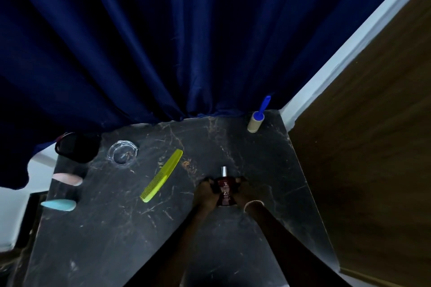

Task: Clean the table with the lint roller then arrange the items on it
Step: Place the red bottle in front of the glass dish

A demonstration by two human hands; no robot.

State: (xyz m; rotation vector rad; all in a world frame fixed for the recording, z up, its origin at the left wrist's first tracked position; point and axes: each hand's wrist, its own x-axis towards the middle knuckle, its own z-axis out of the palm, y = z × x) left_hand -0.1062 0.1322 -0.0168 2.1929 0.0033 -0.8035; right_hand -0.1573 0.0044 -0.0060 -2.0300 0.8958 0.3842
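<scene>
A dark red perfume bottle [225, 191] with a silver spray top stands on the black marble table [116, 228]. My left hand [205, 192] grips its left side and my right hand [242, 190], with a bracelet at the wrist, grips its right side. The lint roller [256, 121], with a blue handle and a beige roll, stands at the table's far right corner, apart from both hands. A yellow-green comb [162, 176] lies diagonally left of the bottle.
A clear glass ashtray [122, 153] and a black object [78, 147] sit at the far left. A pink oval item [67, 179] and a light blue one [59, 205] lie on the left edge. A dark blue curtain [163, 42] hangs behind; a wooden panel [373, 147] stands on the right.
</scene>
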